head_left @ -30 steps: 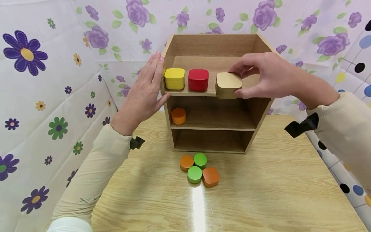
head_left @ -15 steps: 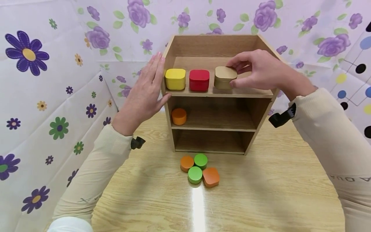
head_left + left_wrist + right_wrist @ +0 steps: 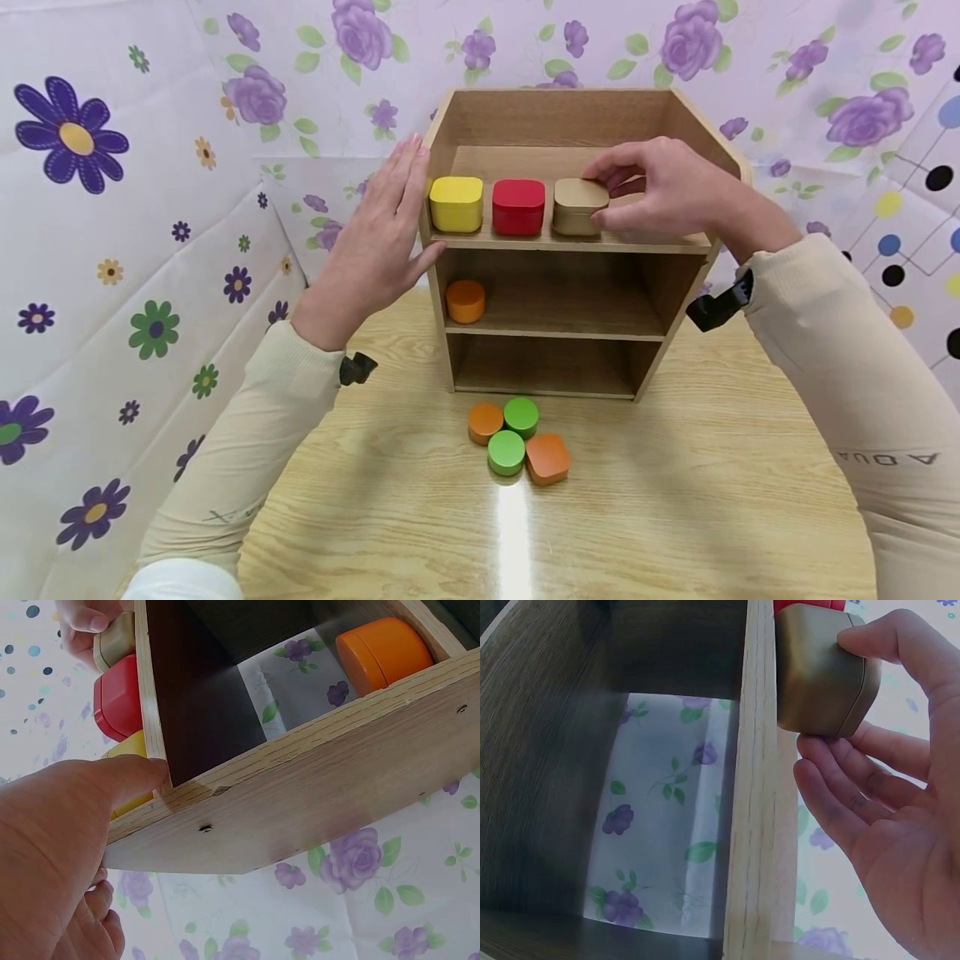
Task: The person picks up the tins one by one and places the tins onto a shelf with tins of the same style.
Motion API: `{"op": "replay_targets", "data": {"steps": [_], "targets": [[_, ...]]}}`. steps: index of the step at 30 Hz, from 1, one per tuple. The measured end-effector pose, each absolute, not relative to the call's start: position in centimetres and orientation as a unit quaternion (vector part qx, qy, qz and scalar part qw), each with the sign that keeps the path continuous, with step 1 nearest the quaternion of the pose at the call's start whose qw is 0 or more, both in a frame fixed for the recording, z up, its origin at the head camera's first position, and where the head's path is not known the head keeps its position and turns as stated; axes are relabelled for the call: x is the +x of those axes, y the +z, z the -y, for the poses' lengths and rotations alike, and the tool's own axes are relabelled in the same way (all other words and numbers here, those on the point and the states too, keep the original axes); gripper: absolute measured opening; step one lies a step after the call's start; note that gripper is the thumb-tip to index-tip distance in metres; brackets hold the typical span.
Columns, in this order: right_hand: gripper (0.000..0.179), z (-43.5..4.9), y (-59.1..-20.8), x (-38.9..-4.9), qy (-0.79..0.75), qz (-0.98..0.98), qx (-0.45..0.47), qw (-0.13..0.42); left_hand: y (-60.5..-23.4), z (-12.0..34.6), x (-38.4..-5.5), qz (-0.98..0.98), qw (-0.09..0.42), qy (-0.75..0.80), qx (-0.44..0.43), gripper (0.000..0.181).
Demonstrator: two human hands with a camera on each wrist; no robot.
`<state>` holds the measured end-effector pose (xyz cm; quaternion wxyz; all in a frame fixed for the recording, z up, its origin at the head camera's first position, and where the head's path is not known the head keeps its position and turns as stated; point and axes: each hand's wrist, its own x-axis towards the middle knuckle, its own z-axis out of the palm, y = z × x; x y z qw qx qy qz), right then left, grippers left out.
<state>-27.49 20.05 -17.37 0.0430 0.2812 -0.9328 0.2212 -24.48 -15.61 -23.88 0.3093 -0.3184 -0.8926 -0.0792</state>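
On the top shelf of the small wooden shelf unit, my right hand pinches a gold square tin between thumb and fingers. In the right wrist view the gold tin sits against the shelf board, thumb on its front. To its left stand a red square tin and a yellow square tin, in a row. My left hand lies with straight fingers along the unit's left side. Its thumb reaches the front edge of the top shelf, as the left wrist view shows the left hand.
An orange round tin stands at the left of the middle shelf. Before the unit, on the wooden table, two green round tins, an orange round tin and an orange square tin cluster together. Floral cloth hangs behind.
My right hand has brought the gold tin back and left, from in front of the shelf edge onto the top shelf beside the red tin. The left hand stays in place.
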Motion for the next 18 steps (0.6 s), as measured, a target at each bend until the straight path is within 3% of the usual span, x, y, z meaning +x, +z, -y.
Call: {"op": "replay_targets", "data": {"steps": [18], "targets": [[0.049,-20.58,-17.74,-27.5,0.237,0.929,0.281,0.033,-23.78,15.52,-24.48,0.897,0.302,-0.078,-0.313,0.102]]}}
